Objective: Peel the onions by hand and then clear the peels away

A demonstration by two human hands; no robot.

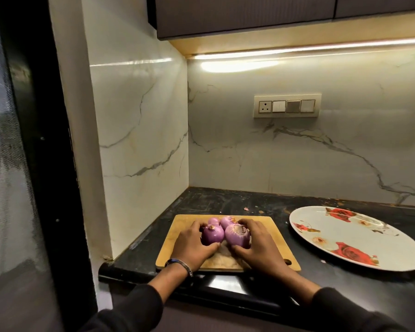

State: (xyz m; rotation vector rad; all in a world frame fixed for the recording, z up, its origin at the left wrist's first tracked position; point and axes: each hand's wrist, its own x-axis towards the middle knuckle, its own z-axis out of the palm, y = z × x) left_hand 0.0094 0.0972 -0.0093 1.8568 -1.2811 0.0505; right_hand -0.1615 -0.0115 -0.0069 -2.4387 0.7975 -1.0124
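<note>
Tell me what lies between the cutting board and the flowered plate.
In the head view, only bare dark countertop separates the cutting board from the flowered plate; a few pale specks lie on it.

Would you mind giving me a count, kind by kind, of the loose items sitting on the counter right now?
Onions: 4, purple, clustered on the board between the two hands, e.g. the front left one
Cutting board: 1, wooden
Plate: 1, white with red roses
Total: 6
</note>
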